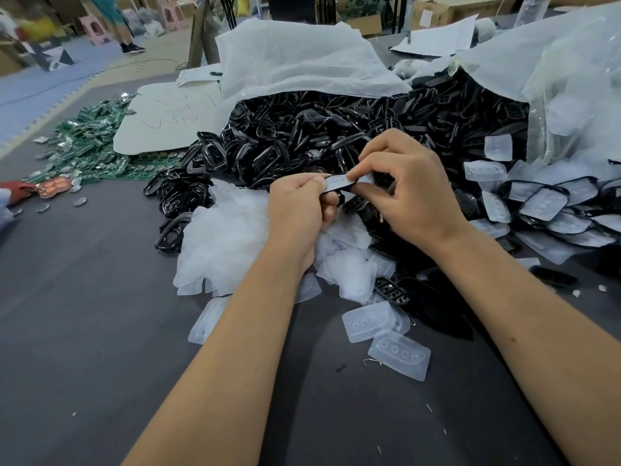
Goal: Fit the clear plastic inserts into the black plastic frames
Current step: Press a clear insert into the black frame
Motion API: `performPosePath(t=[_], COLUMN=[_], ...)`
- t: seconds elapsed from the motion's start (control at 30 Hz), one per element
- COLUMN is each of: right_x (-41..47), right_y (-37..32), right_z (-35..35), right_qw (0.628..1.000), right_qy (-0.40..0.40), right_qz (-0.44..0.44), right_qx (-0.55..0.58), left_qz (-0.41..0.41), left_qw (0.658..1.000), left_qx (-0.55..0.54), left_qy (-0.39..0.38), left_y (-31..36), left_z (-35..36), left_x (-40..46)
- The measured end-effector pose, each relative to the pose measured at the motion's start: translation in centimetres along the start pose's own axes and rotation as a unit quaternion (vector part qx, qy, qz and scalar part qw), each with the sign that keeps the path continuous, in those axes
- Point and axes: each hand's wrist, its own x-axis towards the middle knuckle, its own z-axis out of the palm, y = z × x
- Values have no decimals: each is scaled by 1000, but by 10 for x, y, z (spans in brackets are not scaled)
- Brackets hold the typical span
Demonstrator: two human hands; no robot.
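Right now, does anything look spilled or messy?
Yes. The black frames have tumbled out of the open white bag across the grey table, and the clear inserts lie heaped loosely beside them.

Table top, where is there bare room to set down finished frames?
Free: dark table left of the clear inserts, below the green circuit boards; also between the forearms. Crowded: black frames ahead, fitted pieces at right.

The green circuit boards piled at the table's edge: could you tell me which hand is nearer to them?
Left. The left hand is on the same side as the green circuit boards, though well apart from them; the right hand is farther across, beyond the left. Both grip one frame with insert.
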Motion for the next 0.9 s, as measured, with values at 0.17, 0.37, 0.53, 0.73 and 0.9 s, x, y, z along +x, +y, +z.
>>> performPosePath(t=[0.17,0.37,0.53,0.73,0.9], right_x=[1,6,7,5,4], right_y=[-4,-12,-11,-12,-10], right_z=[6,-1,-9,-10,-7], right_qw=[993,845,790,769,797], right_qy=[14,-24,-64,-53,-20], right_qz=[78,314,334,322,298], right_qx=[86,432,510,550,525], left_qz=[10,86,77,66,68], left_qw=[999,995,994,995,994], left_qx=[-46,-22,-56,-62,-68], left_qy=[-19,-53,-63,-52,-52], left_y=[1,-4,-3,-4,-4], left_z=[1,-2,-2,-1,0], left_x=[-1,-3,-3,-2,-3])
